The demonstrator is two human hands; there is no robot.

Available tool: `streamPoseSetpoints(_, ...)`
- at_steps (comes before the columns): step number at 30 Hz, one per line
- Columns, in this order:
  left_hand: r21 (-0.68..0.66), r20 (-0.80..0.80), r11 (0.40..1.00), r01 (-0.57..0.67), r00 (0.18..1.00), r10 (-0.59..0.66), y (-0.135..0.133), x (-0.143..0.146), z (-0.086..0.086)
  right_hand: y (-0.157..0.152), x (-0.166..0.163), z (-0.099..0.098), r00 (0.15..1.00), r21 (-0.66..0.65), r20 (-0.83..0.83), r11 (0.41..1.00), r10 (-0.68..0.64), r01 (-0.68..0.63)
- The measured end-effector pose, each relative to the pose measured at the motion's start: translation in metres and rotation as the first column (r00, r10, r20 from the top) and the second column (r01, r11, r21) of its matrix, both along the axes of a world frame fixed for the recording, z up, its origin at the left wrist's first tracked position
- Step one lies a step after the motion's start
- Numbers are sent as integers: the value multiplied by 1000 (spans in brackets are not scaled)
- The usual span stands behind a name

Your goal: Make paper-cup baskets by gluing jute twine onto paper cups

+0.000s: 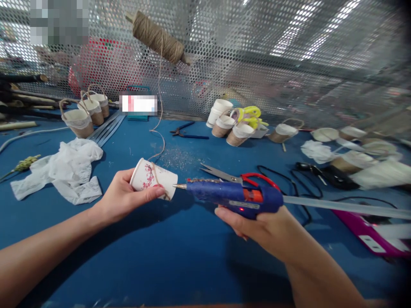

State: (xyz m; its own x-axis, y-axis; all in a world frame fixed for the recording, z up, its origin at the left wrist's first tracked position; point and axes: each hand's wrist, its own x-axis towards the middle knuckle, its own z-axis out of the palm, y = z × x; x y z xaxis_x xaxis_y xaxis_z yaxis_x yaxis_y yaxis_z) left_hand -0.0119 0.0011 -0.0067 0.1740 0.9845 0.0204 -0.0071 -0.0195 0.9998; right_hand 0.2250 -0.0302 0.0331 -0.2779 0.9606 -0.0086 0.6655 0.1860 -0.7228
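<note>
My left hand [125, 196] is closed round a white paper cup [141, 175] with a red blossom print, tipped on its side with its base to the right. Brown twine [155, 171] lies across the cup, and my left thumb presses near its end. In my right hand [257, 229] is a blue glue gun [221, 192], its small red light lit. The metal nozzle points left at the cup's base edge, touching or very close; I cannot tell which. A long clear glue stick [340, 206] sticks out of the gun's back. Scissors [224, 174] with red handles lie behind the gun.
A twine spool [157, 37] hangs on the perforated metal panel, its strand running down to the cup. White lace [64, 169] lies at left. Twine-wrapped cups [78, 122] stand behind it. Pliers [186, 131], black cables [297, 184] and a purple power strip [369, 235] also occupy the blue table.
</note>
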Motion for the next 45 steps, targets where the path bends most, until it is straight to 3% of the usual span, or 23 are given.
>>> streamPoseSetpoints(8, -39, 33, 999, 21, 999, -20, -1, 0, 1, 2, 0, -1, 991, -93, 6, 986, -137, 137)
streamPoseSetpoints(11, -43, 49, 998, 38, 998, -36, 0, 0, 1, -2, -4, 2, 983, -81, 40, 980, -177, 180)
streamPoseSetpoints(16, -68, 74, 997, 40, 997, -35, 2, 0, -2, -5, -7, 3, 991, -27, 61, 992, -120, 121)
streamPoseSetpoints(21, -67, 75, 997, 26, 997, -21, 1, -1, -4, -3, -9, 4, 972, -88, 41, 969, -230, 233)
streamPoseSetpoints(28, -73, 74, 997, 20, 997, -15, 2, 1, -4, -1, -1, -1, 994, -10, 56, 996, -89, 90)
streamPoseSetpoints(38, -45, 55, 999, 20, 998, -18, 3, -1, -6, 0, 5, -6, 992, 49, 90, 995, -87, 83)
streamPoseSetpoints(45, -50, 48, 999, 10, 999, -7, 3, 0, -5, 2, 8, -8, 998, 46, 55, 999, -16, 14)
